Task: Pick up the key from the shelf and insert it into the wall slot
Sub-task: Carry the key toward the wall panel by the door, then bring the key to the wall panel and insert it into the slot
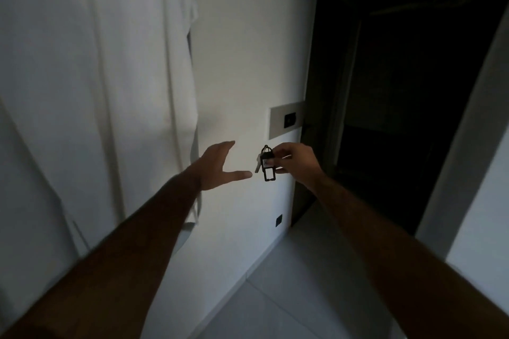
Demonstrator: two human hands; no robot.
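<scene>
My right hand (296,161) pinches a bunch of keys (266,162) with a black plastic tag, which hangs in front of the white wall. A silvery wall plate (278,121) with a small dark slot (289,119) sits on the wall just above and right of the keys. To the left of the keys my left hand (220,166) is stretched out, fingers spread, thumb tip a short gap from the keys and holding nothing. No shelf is in view.
White cloth (96,77) hangs over the wall on the left. A dark open doorway (407,104) lies to the right of the wall plate. A small black socket (278,220) sits low on the wall. The floor is pale tile (303,297).
</scene>
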